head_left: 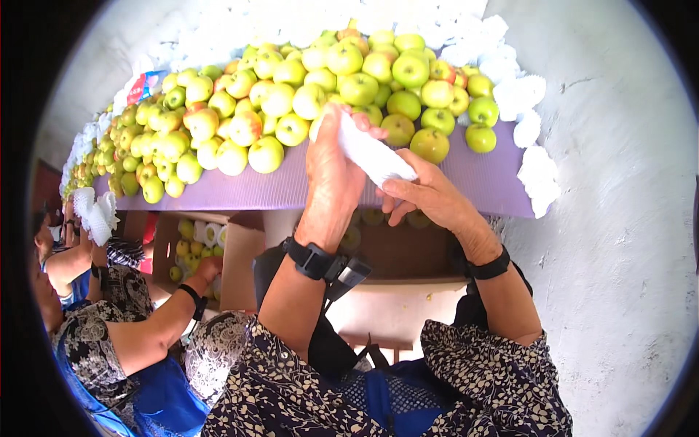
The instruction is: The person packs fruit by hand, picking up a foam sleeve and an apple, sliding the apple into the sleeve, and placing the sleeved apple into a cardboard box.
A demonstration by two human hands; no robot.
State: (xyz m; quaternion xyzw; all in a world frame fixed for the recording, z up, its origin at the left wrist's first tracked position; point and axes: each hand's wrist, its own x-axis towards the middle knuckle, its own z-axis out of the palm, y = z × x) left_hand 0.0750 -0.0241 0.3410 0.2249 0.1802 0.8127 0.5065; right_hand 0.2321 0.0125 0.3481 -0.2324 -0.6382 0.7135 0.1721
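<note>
A white foam fruit net stretches slantwise between my two hands, narrow and flattened. My left hand is closed around its upper end, thumb up and fingertips showing behind it. With thumb and fingers, my right hand pinches the lower end. Just beyond them is a large heap of green-yellow apples, some blushed red, on a purple ribbed tabletop. Whether an apple sits inside my left palm is hidden.
White foam nets lie along the heap's right and far edges. Below the table edge is an open cardboard box with apples. To the left, a co-worker's hand reaches into another box; another foam net is held farther left.
</note>
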